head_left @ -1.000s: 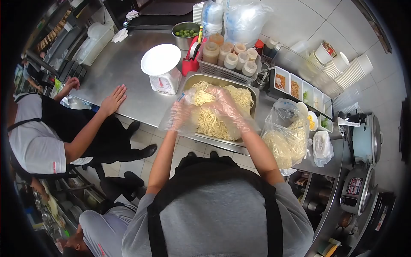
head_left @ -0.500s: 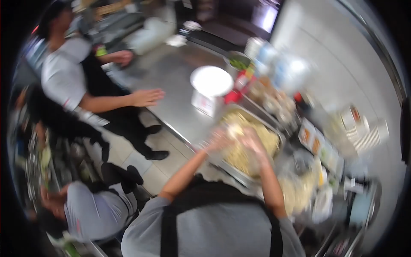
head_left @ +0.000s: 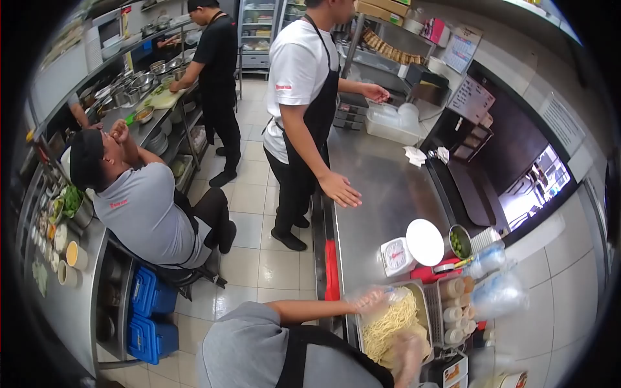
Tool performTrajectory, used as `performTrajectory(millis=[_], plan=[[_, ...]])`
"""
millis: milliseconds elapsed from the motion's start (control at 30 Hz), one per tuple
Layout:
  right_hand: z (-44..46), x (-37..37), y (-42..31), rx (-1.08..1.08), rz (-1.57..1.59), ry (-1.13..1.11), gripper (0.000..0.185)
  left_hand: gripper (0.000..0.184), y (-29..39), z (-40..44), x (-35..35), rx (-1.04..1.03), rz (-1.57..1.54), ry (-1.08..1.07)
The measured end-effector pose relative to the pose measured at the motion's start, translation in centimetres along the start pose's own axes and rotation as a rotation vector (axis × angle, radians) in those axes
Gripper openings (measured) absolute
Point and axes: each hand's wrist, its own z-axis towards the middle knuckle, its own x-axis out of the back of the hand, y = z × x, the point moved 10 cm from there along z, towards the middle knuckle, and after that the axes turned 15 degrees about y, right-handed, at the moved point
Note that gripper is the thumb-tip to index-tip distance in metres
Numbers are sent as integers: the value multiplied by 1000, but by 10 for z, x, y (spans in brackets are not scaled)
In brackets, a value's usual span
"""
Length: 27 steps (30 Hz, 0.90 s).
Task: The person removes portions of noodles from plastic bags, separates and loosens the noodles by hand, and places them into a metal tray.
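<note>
A metal tray (head_left: 424,312) on the counter holds a pile of pale yellow noodles (head_left: 389,323). Over the tray's far left part is my left hand (head_left: 371,301), in a clear plastic glove; its fingers are smeared and partly hidden by the loose plastic. My right hand (head_left: 407,355), blurred by motion, is at the tray's near right part, close to the noodles. Whether either hand grips any noodles cannot be made out. Beyond the tray stands a white dial scale (head_left: 395,257), with a round white plate (head_left: 425,242) beside or on it.
Right of the tray stands a basket of small capped containers (head_left: 455,309), near plastic bags (head_left: 498,291). A metal bowl of green pieces (head_left: 459,242) is behind the plate. A person in a white shirt (head_left: 301,71) reaches over the steel counter (head_left: 381,187); another person (head_left: 145,207) sits left.
My view has swung left and up, so the tray now appears lower right. My hands, together over the noodles before, are now apart. The standing person's hand remains over the counter.
</note>
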Motion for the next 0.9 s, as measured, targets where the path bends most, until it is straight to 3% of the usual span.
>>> performTrajectory(millis=[33,67,133,167,233,267,333,433,533,633,700,767,800,833,867,900], plan=[[-22,-22,-6,237,-380,-179,18,33,20,-8,-5,-79,90,14],[-15,-31,34,115,-275,-114,18,33,41,-16,-10,-158,181,34],[-2,-53,77,208,-419,-54,17,37,74,-25,-18,-290,316,31],[-5,-66,77,420,-666,-57,16,39,86,-29,-21,-350,420,36],[-18,-82,54,611,-895,-35,15,44,93,-32,-22,-441,778,55],[-24,-83,38,587,-879,-11,14,44,90,-28,-19,-416,768,65],[-25,-101,45,587,-1062,-227,17,44,86,-25,-18,-362,748,82],[-17,-89,30,624,-900,-46,20,50,94,-32,-32,-383,1141,-37],[-24,-71,17,653,-742,119,23,49,74,-26,-25,-117,1082,-42],[-25,-28,-23,505,-406,117,28,47,-14,1,7,-326,433,43],[-29,5,-57,305,-75,106,32,41,-28,5,-32,-525,1420,21],[-36,34,-88,235,111,129,36,34,-2,3,-61,-803,1977,413],[-37,44,-101,237,122,140,38,31,22,-18,-75,-989,1981,831],[-39,51,-108,394,3,154,44,27,12,-22,-85,-1157,2180,746],[-36,54,-105,244,-19,194,41,25,6,-30,-95,-1366,2385,684],[-28,52,-92,245,-44,217,39,25,-3,-41,-102,-1606,2553,648]])
